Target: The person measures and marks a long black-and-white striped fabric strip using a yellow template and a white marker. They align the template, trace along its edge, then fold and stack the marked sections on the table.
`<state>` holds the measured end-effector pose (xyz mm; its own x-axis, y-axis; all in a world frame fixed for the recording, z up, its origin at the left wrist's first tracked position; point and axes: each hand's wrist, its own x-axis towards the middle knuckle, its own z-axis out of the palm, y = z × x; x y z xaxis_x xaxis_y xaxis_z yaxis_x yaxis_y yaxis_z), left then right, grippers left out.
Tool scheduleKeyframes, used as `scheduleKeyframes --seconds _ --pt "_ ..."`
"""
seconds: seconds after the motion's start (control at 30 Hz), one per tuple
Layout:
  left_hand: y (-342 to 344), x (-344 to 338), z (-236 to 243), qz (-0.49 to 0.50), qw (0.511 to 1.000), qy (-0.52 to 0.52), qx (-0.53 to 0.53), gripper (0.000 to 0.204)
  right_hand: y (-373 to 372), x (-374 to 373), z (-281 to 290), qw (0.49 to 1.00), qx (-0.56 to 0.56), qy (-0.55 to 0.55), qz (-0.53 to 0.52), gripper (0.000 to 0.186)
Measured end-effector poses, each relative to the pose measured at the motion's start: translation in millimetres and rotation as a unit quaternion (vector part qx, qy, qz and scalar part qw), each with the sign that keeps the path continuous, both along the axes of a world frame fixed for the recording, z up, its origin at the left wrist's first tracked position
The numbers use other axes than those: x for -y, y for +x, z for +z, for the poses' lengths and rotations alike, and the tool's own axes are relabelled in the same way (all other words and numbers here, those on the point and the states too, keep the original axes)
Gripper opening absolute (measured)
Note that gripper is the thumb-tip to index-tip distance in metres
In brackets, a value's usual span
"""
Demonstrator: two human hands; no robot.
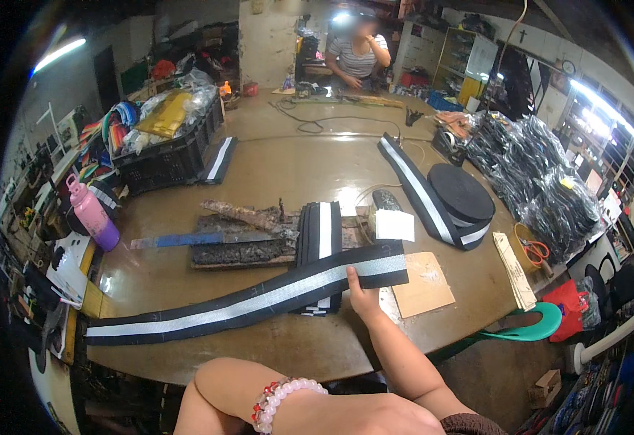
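Note:
My right hand [363,297] grips a long black strap [259,293] with a silvery-white centre stripe near its right end, thumb on top and fingers hidden underneath. The strap crosses a stack of similar pieces [320,225], which lies over a rough, charred-looking board assembly [237,254]. My left hand [382,417] is low at the bottom edge, beside a beaded bracelet, with its fingers out of sight. A square tan board [422,286] lies right of my right hand, below some white cards [394,225].
Farther right are a striped strap roll [460,192], bagged black goods [556,210] and scissors [534,251]. A pink-purple bottle [92,210] and loaded black crate [150,167] stand left. A person [357,61] is across the table [281,167]. A green chair [538,322] is lower right.

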<state>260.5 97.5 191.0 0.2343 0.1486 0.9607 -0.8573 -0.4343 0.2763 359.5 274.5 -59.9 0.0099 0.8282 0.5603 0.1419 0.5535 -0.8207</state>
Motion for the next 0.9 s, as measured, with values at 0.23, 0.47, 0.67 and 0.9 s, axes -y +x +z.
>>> scheduleKeyframes --seconds 0.23,0.47,0.67,0.9 --pt "16 -14 -16 -0.09 0.995 0.012 0.047 0.069 0 1 1 1.0 0.002 0.009 -0.015 0.031" --pt "11 -38 -21 -0.152 0.986 0.033 0.067 0.053 1 2 2 0.999 -0.017 -0.026 0.013 0.03" --pt "-2 -24 5 -0.205 0.829 -0.478 -0.205 0.029 -1 1 -1 0.999 -0.007 -0.038 -0.015 0.029" --pt "8 28 15 -0.701 0.547 -0.456 -0.034 0.108 0 0 -4 0.995 -0.002 -0.099 -0.016 0.032"
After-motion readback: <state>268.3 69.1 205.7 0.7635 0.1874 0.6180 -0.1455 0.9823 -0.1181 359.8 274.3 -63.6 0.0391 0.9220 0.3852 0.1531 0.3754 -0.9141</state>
